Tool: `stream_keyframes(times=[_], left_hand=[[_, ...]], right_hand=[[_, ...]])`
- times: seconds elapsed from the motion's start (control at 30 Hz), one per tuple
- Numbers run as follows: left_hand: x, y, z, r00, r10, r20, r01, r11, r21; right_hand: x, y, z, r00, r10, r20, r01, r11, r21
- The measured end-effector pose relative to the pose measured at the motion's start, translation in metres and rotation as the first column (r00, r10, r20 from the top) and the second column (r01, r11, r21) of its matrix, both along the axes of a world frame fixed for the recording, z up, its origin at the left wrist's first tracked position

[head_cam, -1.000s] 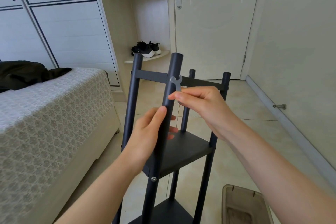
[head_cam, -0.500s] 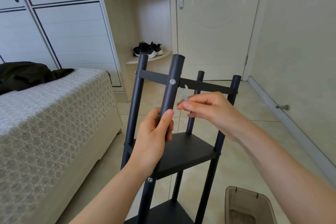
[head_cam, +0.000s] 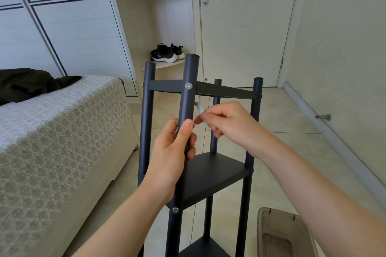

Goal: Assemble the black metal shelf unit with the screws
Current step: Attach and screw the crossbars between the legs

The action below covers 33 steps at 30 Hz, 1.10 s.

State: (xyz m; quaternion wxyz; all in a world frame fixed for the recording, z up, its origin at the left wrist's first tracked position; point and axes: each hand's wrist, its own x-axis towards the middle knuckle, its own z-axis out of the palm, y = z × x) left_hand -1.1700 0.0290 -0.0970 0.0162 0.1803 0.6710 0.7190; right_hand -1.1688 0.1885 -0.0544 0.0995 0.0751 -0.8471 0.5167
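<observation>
The black metal shelf unit (head_cam: 215, 171) stands upright on the floor in front of me, with round posts and flat shelves. My left hand (head_cam: 173, 152) grips the nearest post (head_cam: 189, 102) below its top screw (head_cam: 188, 85). A second screw (head_cam: 175, 210) sits lower on the same post, at the middle shelf. My right hand (head_cam: 227, 123) pinches a small silver flat wrench (head_cam: 200, 107) just right of that post, under the top crossbar. The wrench's head is partly hidden behind the post.
A bed with a patterned cover (head_cam: 58, 131) lies close on the left, dark clothing (head_cam: 31, 83) on it. A brown plastic bin (head_cam: 282, 233) stands on the tiled floor at lower right. Beyond the shelf unit are a closed door (head_cam: 242, 27) and corner shelves with black shoes (head_cam: 167, 53).
The wrench came off the top screw and dropped down to the right, behind the post. My left hand closed more tightly around the post.
</observation>
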Motion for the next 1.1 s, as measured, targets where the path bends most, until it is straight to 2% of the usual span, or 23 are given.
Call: stream_keyframes(times=[0.23,0.83,1.1], left_hand=[[-0.002,-0.005,-0.002,1.0,0.001,-0.024,-0.002,0.999,-0.04],[-0.001,-0.019,-0.001,0.999,-0.035,-0.003,0.035,0.998,-0.053],[0.001,-0.019,-0.003,1.0,-0.017,-0.022,0.015,0.998,-0.069]], right_hand=[[-0.008,-0.017,0.0,0.995,-0.063,-0.081,0.057,0.996,-0.072],[-0.019,-0.03,-0.008,0.958,-0.112,-0.265,0.099,0.993,-0.06],[-0.025,-0.046,-0.023,0.903,-0.233,-0.362,0.192,0.971,-0.146]])
